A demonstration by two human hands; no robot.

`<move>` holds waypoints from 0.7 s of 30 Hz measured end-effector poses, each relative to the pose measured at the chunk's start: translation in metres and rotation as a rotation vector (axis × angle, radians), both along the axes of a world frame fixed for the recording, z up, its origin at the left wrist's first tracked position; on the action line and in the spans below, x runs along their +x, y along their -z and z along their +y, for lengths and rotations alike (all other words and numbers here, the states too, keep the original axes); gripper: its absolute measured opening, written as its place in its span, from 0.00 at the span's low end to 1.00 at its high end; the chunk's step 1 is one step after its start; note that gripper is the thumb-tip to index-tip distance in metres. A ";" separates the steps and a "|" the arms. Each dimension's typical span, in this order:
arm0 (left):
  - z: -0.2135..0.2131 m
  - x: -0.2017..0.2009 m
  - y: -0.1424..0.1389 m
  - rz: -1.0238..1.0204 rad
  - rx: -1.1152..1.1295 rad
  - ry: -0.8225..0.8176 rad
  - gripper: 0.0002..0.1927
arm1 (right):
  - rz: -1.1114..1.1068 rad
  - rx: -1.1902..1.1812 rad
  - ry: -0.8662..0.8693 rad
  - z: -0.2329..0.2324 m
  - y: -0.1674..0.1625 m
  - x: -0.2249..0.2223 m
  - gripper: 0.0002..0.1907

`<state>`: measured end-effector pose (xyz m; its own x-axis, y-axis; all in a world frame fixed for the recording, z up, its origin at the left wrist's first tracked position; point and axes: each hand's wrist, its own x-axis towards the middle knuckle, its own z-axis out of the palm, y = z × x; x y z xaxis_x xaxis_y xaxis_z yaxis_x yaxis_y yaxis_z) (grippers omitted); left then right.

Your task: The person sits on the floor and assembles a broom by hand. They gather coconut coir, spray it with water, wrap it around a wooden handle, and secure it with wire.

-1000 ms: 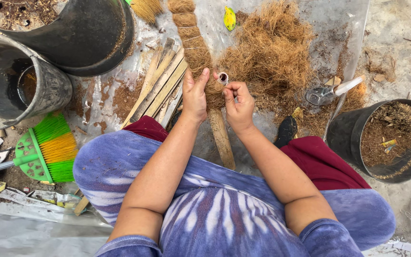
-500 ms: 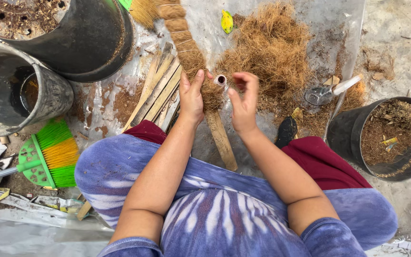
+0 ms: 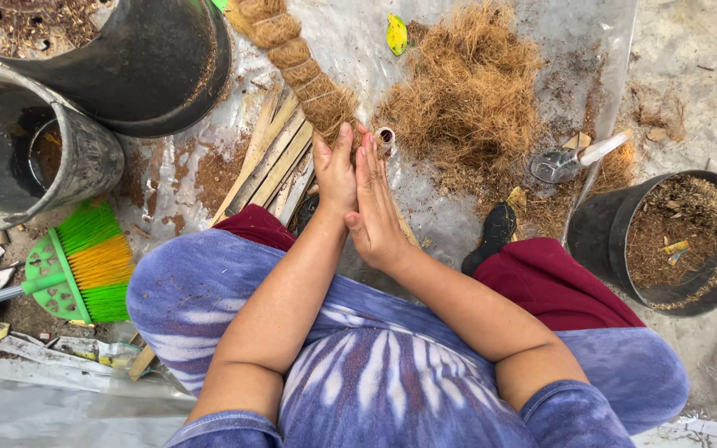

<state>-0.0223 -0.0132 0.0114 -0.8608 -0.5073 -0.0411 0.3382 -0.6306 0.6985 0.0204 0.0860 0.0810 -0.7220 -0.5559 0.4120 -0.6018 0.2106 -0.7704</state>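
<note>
Far left, a grey bucket (image 3: 35, 158) beside a big black pot (image 3: 139, 70), and a green and orange brush (image 3: 80, 265) lying below them. Wooden slats (image 3: 271, 162) fan out on the plastic sheet (image 3: 458, 216). Centre: left hand (image 3: 335, 172) and right hand (image 3: 375, 207) pressed palm to palm, fingers straight and together, at the lower end of the fibre-wrapped pole (image 3: 300, 70), possibly pinching its fibre between them. Right, a heap of loose coconut fibre (image 3: 466, 99), a scoop (image 3: 570, 159), a soil-filled black pot (image 3: 665, 241).

The left hand (image 3: 335, 172) and right hand (image 3: 375, 207), earlier spread apart, now press flat together below the fibre-wrapped pole (image 3: 300, 70)
</note>
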 end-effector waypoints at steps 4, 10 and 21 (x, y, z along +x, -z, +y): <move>0.001 0.003 0.004 0.012 -0.047 -0.027 0.07 | -0.067 -0.085 0.005 -0.001 -0.001 -0.004 0.38; 0.005 0.007 -0.007 0.052 0.077 0.006 0.11 | -0.236 -0.152 0.178 0.004 0.025 -0.010 0.25; 0.002 0.008 -0.026 0.041 0.039 0.146 0.14 | -1.099 -0.666 -0.065 0.034 0.066 -0.057 0.24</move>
